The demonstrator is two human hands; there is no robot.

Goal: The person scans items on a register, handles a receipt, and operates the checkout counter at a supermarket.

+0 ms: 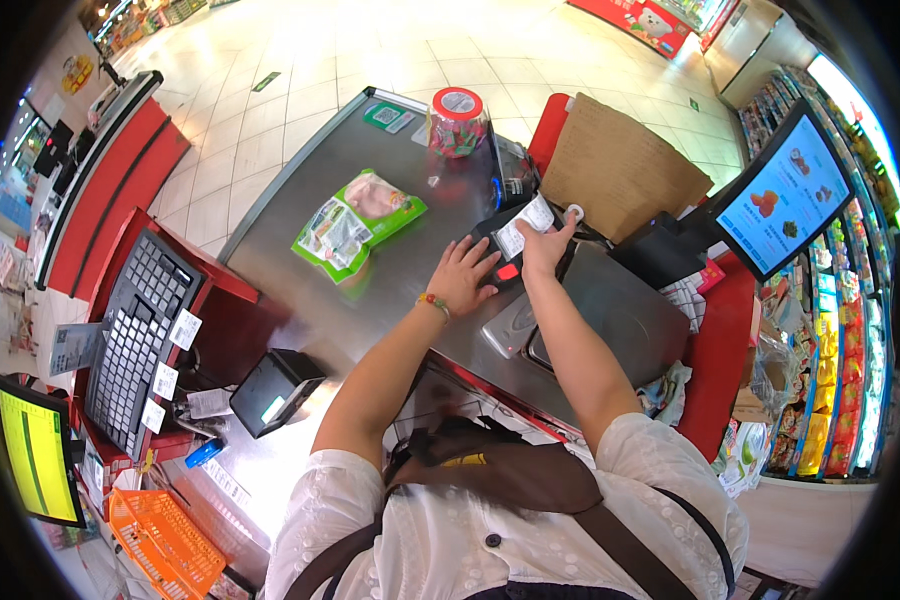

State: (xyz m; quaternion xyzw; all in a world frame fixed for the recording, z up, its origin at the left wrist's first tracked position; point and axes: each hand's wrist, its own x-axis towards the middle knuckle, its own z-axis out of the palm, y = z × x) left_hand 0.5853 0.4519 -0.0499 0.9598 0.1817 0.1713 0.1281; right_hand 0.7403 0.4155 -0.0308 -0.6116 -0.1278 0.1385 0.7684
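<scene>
A black receipt printer (487,229) with a red button stands on the metal checkout counter (270,247). My left hand (461,277) lies at its near left side, fingers spread and holding nothing. Across the printer, my right hand (544,247) has its thumb on a strip of printed white receipt paper (526,217); the fingers under the strip are partly hidden. A small white ring-shaped roll (574,212) shows by my right index fingertip. Left of the hands lies a green-edged plastic food pack (360,221) with pale contents.
A red-lidded candy jar (457,124) stands at the back of the counter. Brown cardboard (615,169) and a tilted screen (784,191) are on the right. To my left are a keyboard (142,337), a black device (274,390), a monitor (37,450) and an orange basket (165,540).
</scene>
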